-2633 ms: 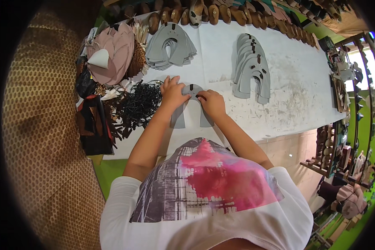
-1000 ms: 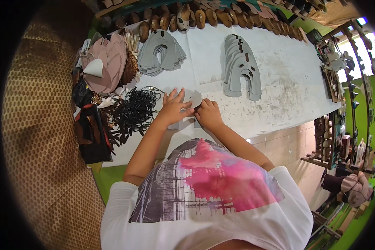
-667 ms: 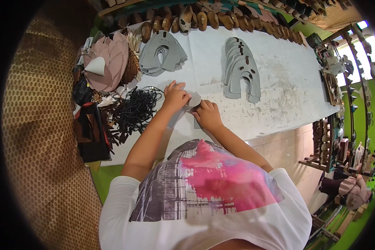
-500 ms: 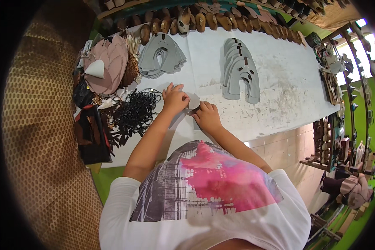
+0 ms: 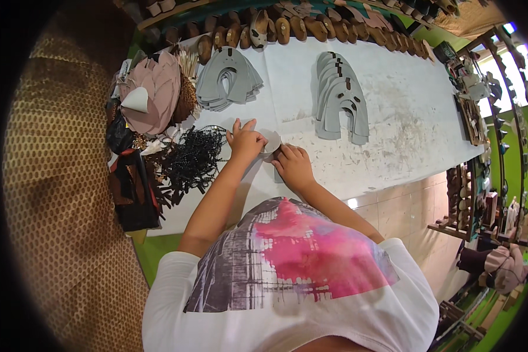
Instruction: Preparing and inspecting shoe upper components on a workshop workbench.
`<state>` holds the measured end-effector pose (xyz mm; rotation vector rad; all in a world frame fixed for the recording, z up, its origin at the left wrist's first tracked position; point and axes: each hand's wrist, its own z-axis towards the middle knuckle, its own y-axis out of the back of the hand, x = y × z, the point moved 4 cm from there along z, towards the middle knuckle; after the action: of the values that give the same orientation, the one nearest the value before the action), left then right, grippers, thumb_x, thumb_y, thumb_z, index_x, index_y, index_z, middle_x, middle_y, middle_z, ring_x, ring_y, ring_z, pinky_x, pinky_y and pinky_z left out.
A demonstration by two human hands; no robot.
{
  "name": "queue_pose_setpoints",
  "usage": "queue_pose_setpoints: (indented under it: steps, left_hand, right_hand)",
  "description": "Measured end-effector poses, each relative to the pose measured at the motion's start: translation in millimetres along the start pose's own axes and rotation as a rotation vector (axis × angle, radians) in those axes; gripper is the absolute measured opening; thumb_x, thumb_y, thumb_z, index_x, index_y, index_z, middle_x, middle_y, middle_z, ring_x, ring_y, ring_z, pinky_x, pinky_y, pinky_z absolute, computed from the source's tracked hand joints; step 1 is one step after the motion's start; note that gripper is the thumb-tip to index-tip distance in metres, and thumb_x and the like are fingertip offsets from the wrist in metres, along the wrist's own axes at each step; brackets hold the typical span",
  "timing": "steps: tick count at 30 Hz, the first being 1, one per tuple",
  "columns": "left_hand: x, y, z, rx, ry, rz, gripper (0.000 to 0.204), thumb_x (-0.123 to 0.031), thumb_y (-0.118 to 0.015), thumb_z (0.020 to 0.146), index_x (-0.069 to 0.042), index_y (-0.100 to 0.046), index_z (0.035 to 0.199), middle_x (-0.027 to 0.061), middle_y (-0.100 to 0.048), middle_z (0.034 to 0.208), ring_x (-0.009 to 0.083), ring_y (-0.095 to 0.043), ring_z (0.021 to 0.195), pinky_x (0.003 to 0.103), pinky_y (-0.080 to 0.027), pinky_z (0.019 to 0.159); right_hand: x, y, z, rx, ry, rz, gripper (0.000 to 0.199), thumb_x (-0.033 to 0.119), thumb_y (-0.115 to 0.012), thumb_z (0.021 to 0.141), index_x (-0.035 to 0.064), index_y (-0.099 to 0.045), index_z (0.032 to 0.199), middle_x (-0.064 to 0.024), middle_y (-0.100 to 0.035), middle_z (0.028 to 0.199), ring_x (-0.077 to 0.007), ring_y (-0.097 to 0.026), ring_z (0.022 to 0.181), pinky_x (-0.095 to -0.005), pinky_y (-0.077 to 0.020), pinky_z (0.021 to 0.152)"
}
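A grey shoe upper piece (image 5: 270, 141), bent into a curve, stands between my hands at the near side of the white table. My left hand (image 5: 246, 141) pinches its left edge between thumb and forefinger, with other fingers raised. My right hand (image 5: 293, 165) has its fingers closed on the lower right end, beside something small and dark that I cannot make out. Farther off lie two fanned stacks of grey horseshoe-shaped upper pieces, a left stack (image 5: 229, 82) and a right stack (image 5: 341, 105) with small brown tabs. A tangle of black beaded strands (image 5: 190, 155) lies left of my left hand.
Wooden shoe lasts (image 5: 283, 32) line the table's far edge. At the left are a pile of pink pieces (image 5: 158, 97) and a black box (image 5: 134, 190). Shoe racks (image 5: 498, 105) stand at the right, past the white tabletop (image 5: 399, 135).
The view has shifted slightly. Both hands stay on the grey piece, and my left hand's grip has barely moved. The stacks lie as before.
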<state>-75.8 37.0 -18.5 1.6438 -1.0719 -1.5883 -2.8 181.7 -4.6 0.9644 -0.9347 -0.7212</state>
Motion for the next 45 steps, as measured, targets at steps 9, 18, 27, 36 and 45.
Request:
queue_pose_setpoints:
  steps: [9,18,27,36,45]
  left_hand:
    - [10,-4,1,-0.049,0.089,-0.019,0.006,-0.028,-0.069,0.069,-0.023,-0.071,0.069,-0.0033,-0.045,0.133,0.035,-0.019,0.132,0.066,-0.008,0.1]
    - [9,-2,4,-0.04,0.096,0.032,0.008,-0.03,-0.068,0.07,-0.022,-0.071,0.07,0.0021,-0.043,0.136,0.0355,-0.019,0.132,0.066,-0.006,0.1]
    - [-20,29,-7,0.069,-0.102,0.15,0.04,-0.047,-0.059,0.076,-0.011,-0.071,0.085,0.0042,-0.046,0.132,0.0347,-0.023,0.131,0.063,-0.011,0.099]
    - [6,26,-3,-0.034,0.064,0.293,0.042,-0.046,-0.064,0.072,-0.007,-0.069,0.084,0.0046,-0.05,0.125,0.0315,-0.027,0.129,0.061,-0.012,0.1]
    - [6,23,-6,-0.077,0.132,0.26,0.036,-0.043,-0.067,0.07,-0.009,-0.069,0.083,0.0028,-0.051,0.125,0.0323,-0.028,0.128,0.062,-0.012,0.099]
  right_hand:
    - [3,0,3,0.044,-0.007,-0.05,0.031,0.029,-0.057,0.082,0.0079,-0.059,0.105,-0.0052,-0.052,0.107,-0.0204,-0.047,0.107,-0.0375,-0.0348,0.09]
    - [4,-1,5,0.078,-0.034,-0.072,0.034,0.026,-0.057,0.08,0.0084,-0.057,0.109,-0.0037,-0.052,0.106,-0.02,-0.047,0.105,-0.0378,-0.0349,0.089]
    - [1,1,4,0.055,-0.055,-0.039,0.038,0.024,-0.057,0.08,0.008,-0.056,0.114,-0.0039,-0.053,0.108,-0.0198,-0.048,0.104,-0.038,-0.0355,0.088]
    - [2,0,5,0.059,-0.04,-0.059,0.042,0.026,-0.057,0.081,0.0065,-0.053,0.117,-0.0027,-0.052,0.109,-0.0168,-0.047,0.107,-0.0385,-0.0379,0.088]
    - [0,0,6,0.067,0.003,-0.081,0.041,0.028,-0.057,0.081,0.0082,-0.054,0.117,-0.0027,-0.054,0.109,-0.0182,-0.049,0.105,-0.0366,-0.0397,0.085]
